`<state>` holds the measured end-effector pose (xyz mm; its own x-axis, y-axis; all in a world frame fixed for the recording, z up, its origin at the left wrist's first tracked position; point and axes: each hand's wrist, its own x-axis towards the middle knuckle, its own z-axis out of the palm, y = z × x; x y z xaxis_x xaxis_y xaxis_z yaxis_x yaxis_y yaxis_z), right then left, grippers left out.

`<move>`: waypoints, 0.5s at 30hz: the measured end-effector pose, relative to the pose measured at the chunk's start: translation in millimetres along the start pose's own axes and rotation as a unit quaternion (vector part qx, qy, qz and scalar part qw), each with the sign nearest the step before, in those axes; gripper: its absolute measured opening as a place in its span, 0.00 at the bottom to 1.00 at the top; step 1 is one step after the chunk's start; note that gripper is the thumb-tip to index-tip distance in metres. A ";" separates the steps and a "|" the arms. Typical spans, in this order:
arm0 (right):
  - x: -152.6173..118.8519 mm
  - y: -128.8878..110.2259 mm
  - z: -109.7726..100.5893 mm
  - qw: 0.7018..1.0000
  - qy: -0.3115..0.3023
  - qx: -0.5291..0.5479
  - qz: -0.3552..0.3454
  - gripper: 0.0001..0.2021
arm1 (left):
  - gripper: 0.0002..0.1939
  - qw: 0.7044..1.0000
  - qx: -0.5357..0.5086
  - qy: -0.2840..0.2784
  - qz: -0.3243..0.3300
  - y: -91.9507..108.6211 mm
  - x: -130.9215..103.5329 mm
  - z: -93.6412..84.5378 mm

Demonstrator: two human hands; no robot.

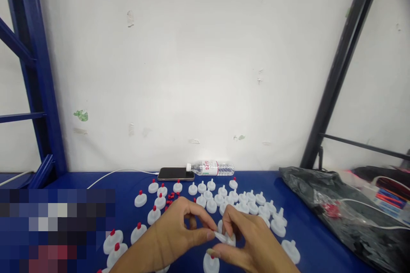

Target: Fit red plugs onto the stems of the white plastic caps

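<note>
Over the blue table, my left hand [182, 232] pinches the edge of a white round cap [220, 236] between thumb and fingers. My right hand [245, 236] has its thumb and fingers closed around the same cap from the other side. Just below the hands lies a white cap with a red tip [211, 263]. Red-tipped white caps [139, 233] are spread to the left. Many plain white caps [252, 207] with bare spouts stand close together on the right. Small red pieces [171, 196] lie behind my left hand, which partly hides them.
Along the wall at the back of the blue table [77, 181] lie a phone [175, 173] with a white cable and a clear bottle [211, 168] on its side. A dark plastic bag [323, 213] covers the right side. Metal posts rise left and right.
</note>
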<state>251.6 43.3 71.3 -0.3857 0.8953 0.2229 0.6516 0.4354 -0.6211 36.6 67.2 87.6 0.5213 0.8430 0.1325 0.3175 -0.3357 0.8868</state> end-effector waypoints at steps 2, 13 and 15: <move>-0.6 -0.5 0.3 1.000 -0.002 -0.004 -0.005 0.23 | 0.06 1.000 -0.005 -0.010 0.000 -2.9 0.2 1.1; -4.1 -0.7 0.8 0.994 0.059 -0.053 -0.071 0.20 | 0.05 1.000 -0.010 0.027 -0.007 -8.0 3.0 4.7; -5.3 1.2 0.3 0.987 0.095 -0.065 -0.111 0.18 | 0.06 0.999 -0.016 0.046 -0.003 -4.7 4.2 0.2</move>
<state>254.3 39.0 69.2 -0.4075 0.7727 0.4867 0.6482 0.6202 -0.4419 37.5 72.2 83.9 0.4444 0.8804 0.1653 0.2940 -0.3177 0.9015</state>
